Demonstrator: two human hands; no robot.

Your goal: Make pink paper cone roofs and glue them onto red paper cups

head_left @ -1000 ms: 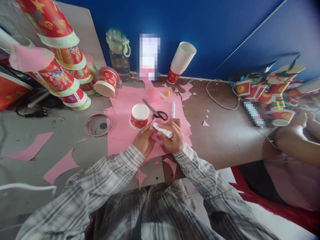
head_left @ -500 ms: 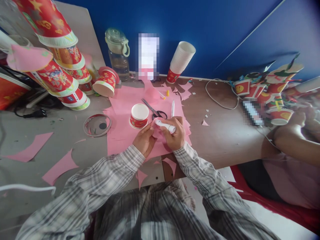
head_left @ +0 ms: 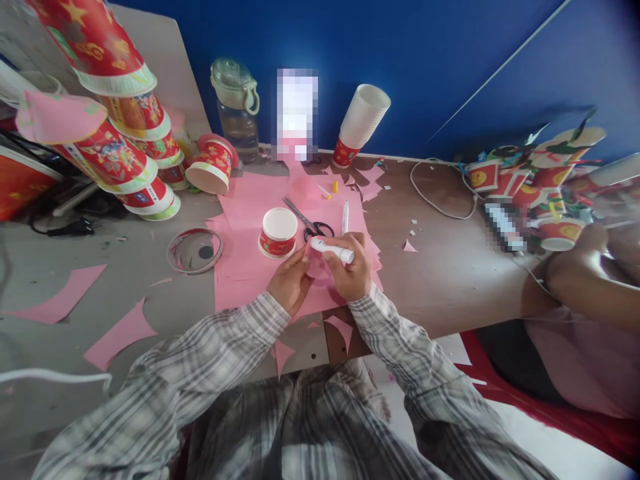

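My left hand (head_left: 291,280) is closed on a small pink paper piece (head_left: 317,267), gripping its left side. In my right hand (head_left: 356,272) is a white glue stick (head_left: 333,251), held slanted with its tip over the upper part of that paper. Just left of my hands stands a red and white paper cup (head_left: 278,233), its pale round face up. Black-handled scissors (head_left: 313,223) lie right behind my fingers on the stacked pink sheets (head_left: 245,280). A white pen (head_left: 345,217) rests to the right of the scissors.
Decorated red cups (head_left: 125,153) are stacked at the left, near a water bottle (head_left: 235,110). A column of nested paper cups (head_left: 361,123) leans at the back. Tape ring (head_left: 195,251) and pink scraps (head_left: 123,333) lie left. Another person's arm (head_left: 590,280) rests right, by a cable (head_left: 445,210).
The glue stick has shifted slightly to the right and tilted flatter over the pink paper. My left hand has moved very slightly right, still holding the paper.
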